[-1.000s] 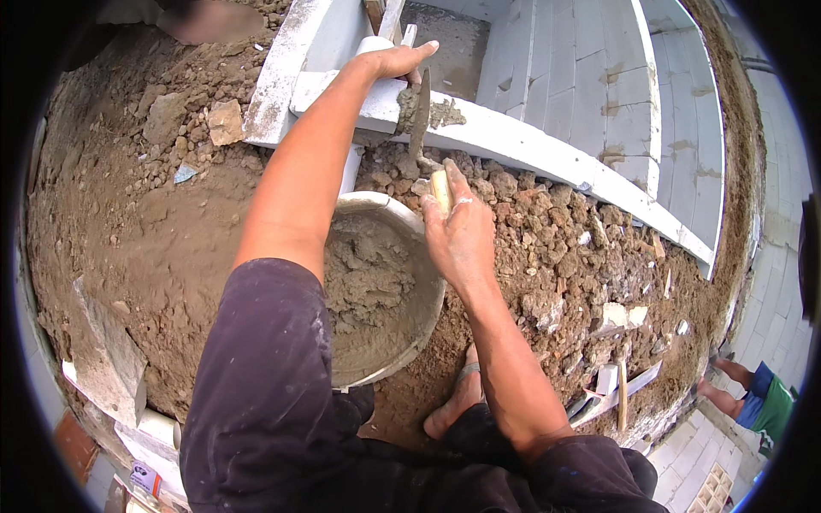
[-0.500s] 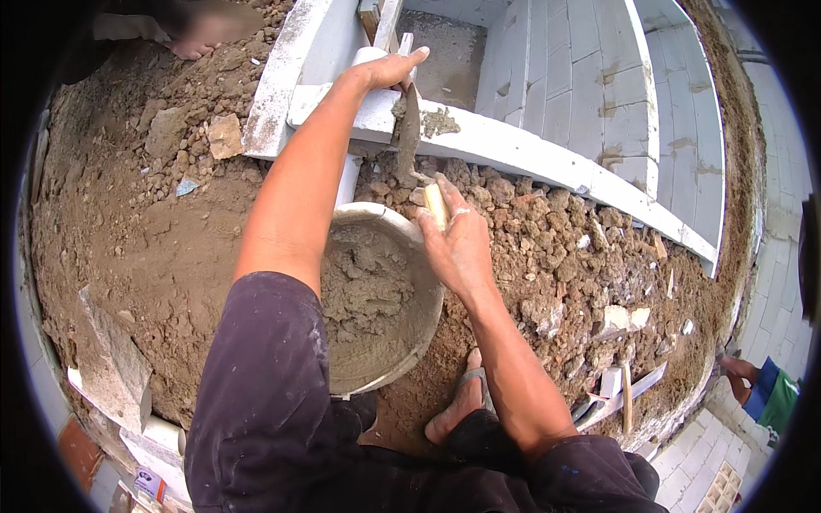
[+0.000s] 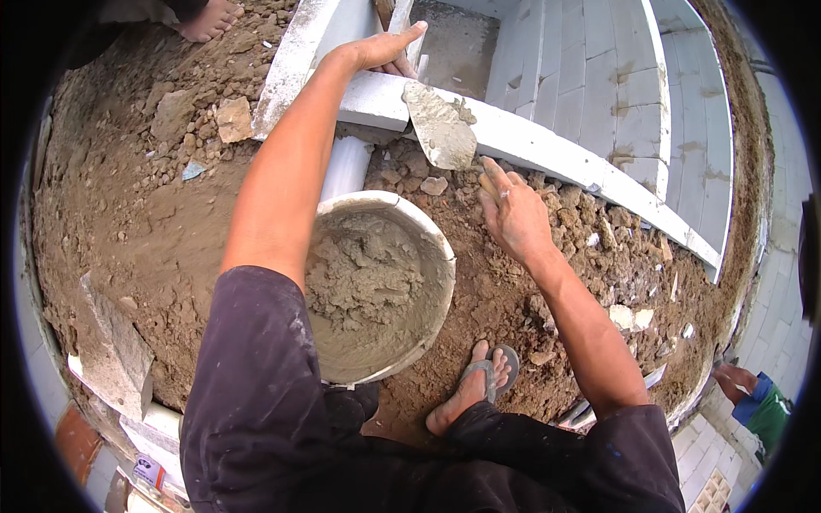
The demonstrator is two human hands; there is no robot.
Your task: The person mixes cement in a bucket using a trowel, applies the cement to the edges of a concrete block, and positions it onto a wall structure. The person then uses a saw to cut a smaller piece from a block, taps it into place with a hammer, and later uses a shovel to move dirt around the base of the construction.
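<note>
My right hand [image 3: 519,215] is closed around the handle of a trowel [image 3: 440,126]. The trowel's broad blade, coated with grey mortar, lies flat against the front edge of a white block wall [image 3: 547,152]. My left hand [image 3: 380,53] reaches over the wall's left part, touching the top of a white block [image 3: 372,101]. Its thumb is stretched out and its other fingers point down the inner side, partly hidden. Below my hands stands a round bucket [image 3: 440,248] with a pale rim, holding wet grey mortar [image 3: 368,278].
A white pipe [image 3: 346,167] runs between the bucket and wall. Wooden strips [image 3: 398,19] stand inside the walled space. Rubble [image 3: 590,231] lines the wall's foot. A broken concrete slab [image 3: 115,350] lies at left. Another person's foot [image 3: 209,21] shows at upper left, another person [image 3: 761,406] at right.
My right hand has moved right with the trowel, and its blade has turned from edge-on to flat against the wall's edge. My left hand has shifted slightly up and left.
</note>
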